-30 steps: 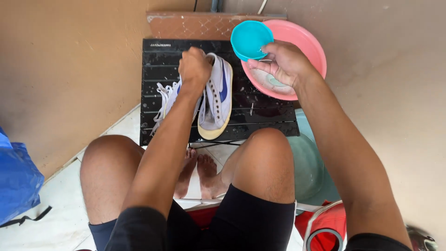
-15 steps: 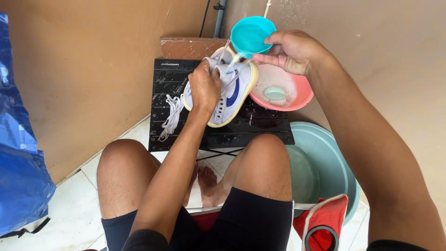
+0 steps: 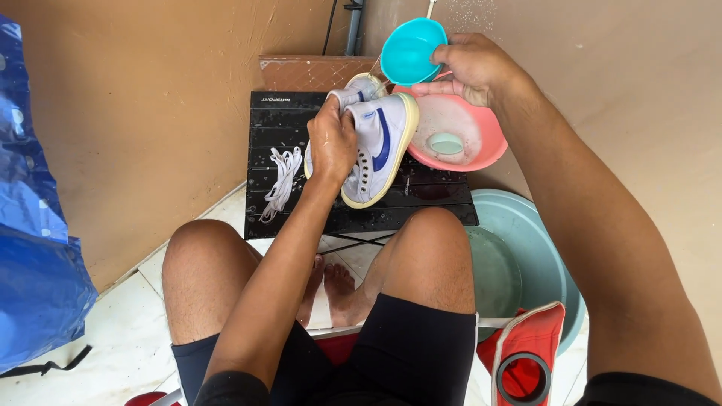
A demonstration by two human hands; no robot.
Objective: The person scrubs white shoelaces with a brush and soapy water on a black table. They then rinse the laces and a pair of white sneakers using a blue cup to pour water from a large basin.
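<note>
Overhead, right hand [image 3: 470, 69] grips one turquoise scoop [image 3: 410, 51]; left hand [image 3: 331, 143] clasps one white sneaker [image 3: 380, 146] beside two basins.

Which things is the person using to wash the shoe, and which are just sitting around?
In use:
left hand gripping the white sneaker
right hand tipping the small teal bowl
pink basin
black slatted table

Lying about:
white shoelaces
large green tub
blue plastic sheet
red container

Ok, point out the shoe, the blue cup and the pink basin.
shoe [image 3: 380, 146]: head view, on its white side panel.
blue cup [image 3: 408, 51]: head view, on its inside.
pink basin [image 3: 481, 146]: head view, on its inner wall.
</note>
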